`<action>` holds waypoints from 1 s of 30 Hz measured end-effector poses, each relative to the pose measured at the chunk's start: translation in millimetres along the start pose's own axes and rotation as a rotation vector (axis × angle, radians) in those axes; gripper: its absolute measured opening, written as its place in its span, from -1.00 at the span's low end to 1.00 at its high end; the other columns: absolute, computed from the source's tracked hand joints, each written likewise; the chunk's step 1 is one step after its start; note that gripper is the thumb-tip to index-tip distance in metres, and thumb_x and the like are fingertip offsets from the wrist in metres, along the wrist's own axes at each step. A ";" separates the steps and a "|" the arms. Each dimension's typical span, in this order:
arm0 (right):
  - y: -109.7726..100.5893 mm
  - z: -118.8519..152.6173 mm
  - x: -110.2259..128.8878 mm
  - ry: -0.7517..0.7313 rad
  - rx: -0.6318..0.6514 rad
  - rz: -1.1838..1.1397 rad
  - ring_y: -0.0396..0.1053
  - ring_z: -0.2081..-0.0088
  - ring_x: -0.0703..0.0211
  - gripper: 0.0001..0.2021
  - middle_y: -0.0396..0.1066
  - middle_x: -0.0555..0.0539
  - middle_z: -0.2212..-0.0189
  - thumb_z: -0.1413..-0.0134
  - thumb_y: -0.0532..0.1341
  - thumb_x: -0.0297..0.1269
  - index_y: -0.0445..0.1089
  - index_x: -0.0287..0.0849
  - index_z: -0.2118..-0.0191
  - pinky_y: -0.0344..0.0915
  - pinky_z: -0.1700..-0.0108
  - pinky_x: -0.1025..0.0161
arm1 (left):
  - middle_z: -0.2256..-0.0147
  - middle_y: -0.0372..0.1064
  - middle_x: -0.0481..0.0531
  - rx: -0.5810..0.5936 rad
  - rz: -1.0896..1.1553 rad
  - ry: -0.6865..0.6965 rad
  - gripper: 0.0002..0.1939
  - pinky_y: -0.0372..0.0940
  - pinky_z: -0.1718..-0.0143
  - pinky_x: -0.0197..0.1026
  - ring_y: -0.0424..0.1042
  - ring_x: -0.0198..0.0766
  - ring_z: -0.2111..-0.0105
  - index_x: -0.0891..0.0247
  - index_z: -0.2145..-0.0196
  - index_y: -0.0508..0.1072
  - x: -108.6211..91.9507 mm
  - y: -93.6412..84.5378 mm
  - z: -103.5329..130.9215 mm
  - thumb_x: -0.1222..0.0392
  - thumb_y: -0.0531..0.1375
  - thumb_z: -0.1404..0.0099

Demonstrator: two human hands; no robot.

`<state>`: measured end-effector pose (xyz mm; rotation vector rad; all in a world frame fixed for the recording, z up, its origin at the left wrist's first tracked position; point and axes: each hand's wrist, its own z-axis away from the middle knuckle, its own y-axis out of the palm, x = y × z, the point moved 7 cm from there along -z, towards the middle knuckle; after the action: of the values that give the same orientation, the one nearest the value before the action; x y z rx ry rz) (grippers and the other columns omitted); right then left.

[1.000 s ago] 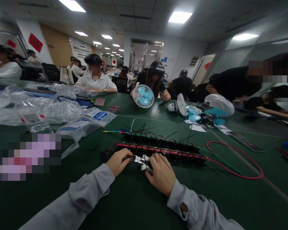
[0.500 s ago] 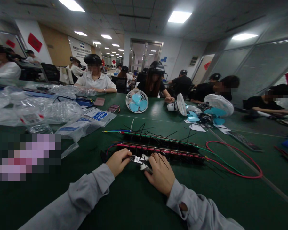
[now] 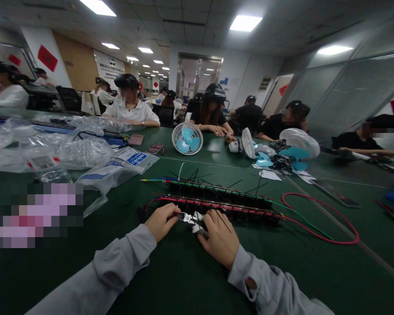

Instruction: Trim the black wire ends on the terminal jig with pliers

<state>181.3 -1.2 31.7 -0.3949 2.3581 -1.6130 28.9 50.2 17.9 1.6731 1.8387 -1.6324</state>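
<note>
A pair of cutters with white handles (image 3: 197, 228) lies in my right hand (image 3: 219, 236), whose fingers are wrapped round it; its dark jaws point left. My left hand (image 3: 162, 222) is pinched at the tip of these jaws; what lies between its fingertips is too small to make out. Just beyond both hands stretches a long black assembly (image 3: 249, 214) with red wires along it and thin black ties sticking up. Behind it lies a second black strip (image 3: 213, 189) with a green wire.
Plastic bags (image 3: 85, 151) and a bottle (image 3: 46, 164) lie at the left. An upright fan (image 3: 187, 138) and fan parts (image 3: 295, 153) stand farther back. A red wire loop (image 3: 356, 236) spreads right. People sit across the table (image 3: 170, 280).
My hands and the cutters have barely moved. Across the table, the person behind the upright fan has brought the hands together, and a person at the right has shifted and raised the head.
</note>
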 end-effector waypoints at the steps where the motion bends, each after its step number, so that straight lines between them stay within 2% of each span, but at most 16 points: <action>1: 0.1 0.0 0.1 -0.001 -0.004 0.002 0.18 0.16 0.05 -0.77 0.23 -0.12 0.24 0.09 0.19 -0.23 0.22 -0.17 0.27 0.08 0.06 0.12 | 0.35 0.31 0.03 0.000 -0.007 0.003 -0.90 0.26 0.27 -0.24 0.34 -0.26 0.33 0.31 0.34 0.36 -0.1 -0.4 -0.1 0.36 0.06 -0.24; 8: 2.7 -0.9 -0.2 -0.002 -0.051 0.028 0.21 0.26 0.11 -0.83 0.25 -0.09 0.31 0.09 0.19 -0.22 0.21 -0.15 0.37 0.10 0.12 0.17 | 0.34 0.33 0.04 0.019 -0.040 0.008 -0.90 0.26 0.24 -0.21 0.34 -0.24 0.32 0.30 0.33 0.36 0.4 -0.2 0.3 0.37 0.05 -0.24; 23: 7.0 -1.8 -2.2 0.037 0.024 -0.023 0.24 0.33 0.19 -0.87 0.28 -0.05 0.37 0.07 0.19 -0.22 0.25 -0.15 0.41 0.13 0.26 0.26 | 0.35 0.33 0.04 0.032 -0.081 0.042 -0.89 0.25 0.25 -0.21 0.34 -0.24 0.32 0.30 0.34 0.37 -2.5 0.6 -0.7 0.37 0.05 -0.24; 30: 3.6 1.0 -0.2 0.002 -0.039 0.020 0.22 0.31 0.17 -0.85 0.26 -0.06 0.35 0.07 0.18 -0.20 0.24 -0.14 0.39 0.11 0.22 0.23 | 0.35 0.33 0.04 0.027 -0.073 0.055 -0.88 0.26 0.24 -0.21 0.34 -0.24 0.32 0.29 0.34 0.37 -1.7 0.8 -0.3 0.37 0.05 -0.24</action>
<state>181.6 -0.7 28.0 -0.3771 2.3908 -1.5611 30.3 49.3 18.7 1.6970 1.9338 -1.6633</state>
